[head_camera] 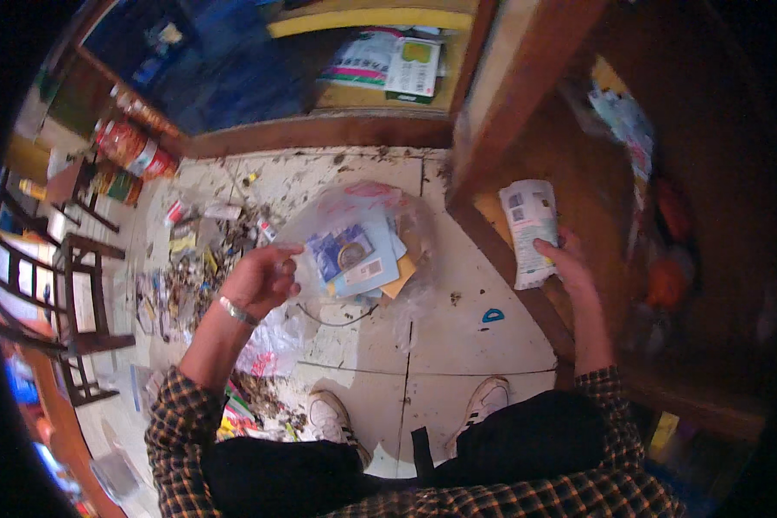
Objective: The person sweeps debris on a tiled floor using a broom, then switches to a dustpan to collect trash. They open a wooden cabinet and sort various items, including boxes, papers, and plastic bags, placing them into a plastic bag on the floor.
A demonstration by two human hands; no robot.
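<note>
My right hand grips a white printed packet by its right side, at the front edge of a brown wooden cabinet shelf. My left hand, with a metal bracelet at the wrist, is at the left rim of a clear plastic bag; its fingers are partly curled, and whether they pinch the film I cannot tell. Inside the bag lie a blue printed booklet, light blue papers and a tan envelope or paper.
Scattered debris covers the tiled floor at left. A crumpled plastic bag lies near my left shoe. A blue plastic piece is on the tiles. Red-labelled bottles and wooden chairs stand left; a green-white box sits in the far cabinet.
</note>
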